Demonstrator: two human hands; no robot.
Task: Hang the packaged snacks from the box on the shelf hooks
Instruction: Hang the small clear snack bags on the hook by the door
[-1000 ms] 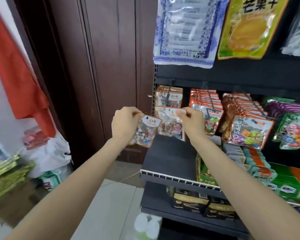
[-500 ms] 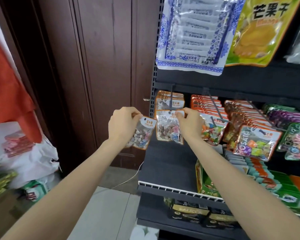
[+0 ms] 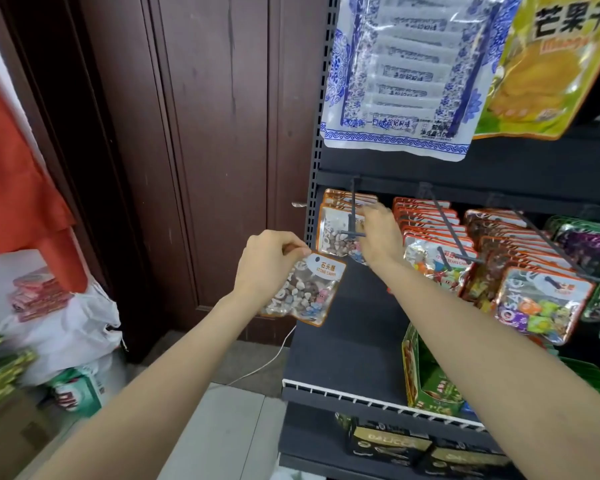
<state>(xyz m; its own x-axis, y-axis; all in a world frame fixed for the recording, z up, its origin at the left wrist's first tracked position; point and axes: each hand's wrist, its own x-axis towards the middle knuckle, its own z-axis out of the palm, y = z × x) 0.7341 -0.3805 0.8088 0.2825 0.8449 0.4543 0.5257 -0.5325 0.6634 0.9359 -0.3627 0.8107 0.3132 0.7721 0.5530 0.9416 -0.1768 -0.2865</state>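
Packet at the hook: a clear plastic stone-candy packet with an orange rim (image 3: pixel 335 233), pinched at its top edge by the right hand (image 3: pixel 381 235), sits right at the tip of the leftmost black metal shelf hook (image 3: pixel 353 216); whether its hang hole is already threaded on the tip I cannot tell
Hook axis: the hook's rod runs from the black shelf backboard (image 3: pixel 499 174) out toward the viewer, ending in a short crossbar; the packet must slide along that axis, toward 12 o'clock, to join the row of like packets behind it
Right hand: fingers curled and clamped on the packet's header, at about 3 o'clock from the hook tip and touching the packet
Waiting packet: a second clear stone-candy packet with an orange label and a round hang hole (image 3: pixel 305 289) hangs tilted, long axis running from 1 o'clock down to 7 o'clock, at 7 o'clock from the hook tip and apart from it
Left hand: the left hand (image 3: pixel 267 265) pinches this second packet by its upper left corner, fingers closed on it; it is the farther hand from the hook
Next move, as judged: right hand pushes its packet back along the rod and lets go, then the left one brings its packet up toward 1 o'clock
Neighbours: orange-edged mosaic candy packets (image 3: pixel 430 237) fill the hooks at 3 o'clock; a dark brown wooden door (image 3: pixel 205 150) stands at 9 o'clock
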